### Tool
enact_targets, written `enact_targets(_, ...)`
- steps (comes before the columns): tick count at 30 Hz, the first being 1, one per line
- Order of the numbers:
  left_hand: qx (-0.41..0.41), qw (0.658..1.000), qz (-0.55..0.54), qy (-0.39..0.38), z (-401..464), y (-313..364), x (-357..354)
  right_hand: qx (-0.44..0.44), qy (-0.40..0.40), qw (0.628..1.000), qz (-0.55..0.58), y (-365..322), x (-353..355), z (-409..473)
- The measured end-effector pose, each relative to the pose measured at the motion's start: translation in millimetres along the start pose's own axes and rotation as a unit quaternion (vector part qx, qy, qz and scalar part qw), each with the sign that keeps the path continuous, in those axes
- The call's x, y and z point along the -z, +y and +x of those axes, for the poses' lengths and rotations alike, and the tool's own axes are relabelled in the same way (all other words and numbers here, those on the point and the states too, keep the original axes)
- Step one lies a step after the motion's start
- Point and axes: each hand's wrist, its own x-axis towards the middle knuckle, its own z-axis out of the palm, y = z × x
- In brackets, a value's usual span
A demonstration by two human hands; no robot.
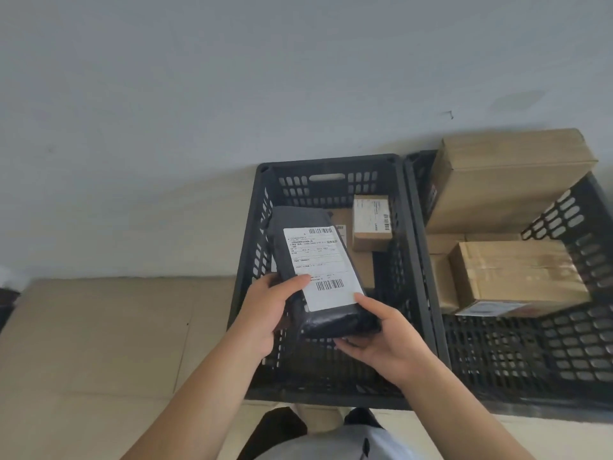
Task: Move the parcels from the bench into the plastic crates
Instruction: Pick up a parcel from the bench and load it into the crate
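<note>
A dark grey plastic-wrapped parcel [298, 234] with a white shipping label hangs over the left black plastic crate [252, 207]. My left hand [265, 310] grips its near left edge, thumb on the label. My right hand [381, 340] holds the near end from below and the right side. Inside this crate lie a small brown box [371, 224] with a barcode label and other cardboard boxes, partly hidden by the parcel. The right black crate [497, 356] holds large cardboard boxes: one at the back [507, 177] and one at the front [517, 270].
Both crates stand on a pale tiled floor against a white wall. A flat sheet of cardboard [109, 327] lies on the floor to the left of the crates. My shoes [282, 426] show at the bottom edge.
</note>
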Motion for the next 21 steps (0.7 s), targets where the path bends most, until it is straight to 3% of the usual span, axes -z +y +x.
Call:
enact_targets(6,0.031,0.995,0.073,-0.051,50,5,-9,-0.004,0.057,0.997,0.052,-11,-2,31)
enact_targets(12,-0.041,0.983,0.164,-0.071,108,0,10,0.000,0.112,0.991,0.074,-18,-5,58)
enact_targets(15,-0.047,0.956,0.273,-0.100,132,-8,12,0.013,0.129,0.989,0.064,-21,-18,75)
enact_targets(21,-0.111,0.865,0.475,-0.117,186,-34,-4,0.083,0.171,0.981,0.030,-24,-33,112)
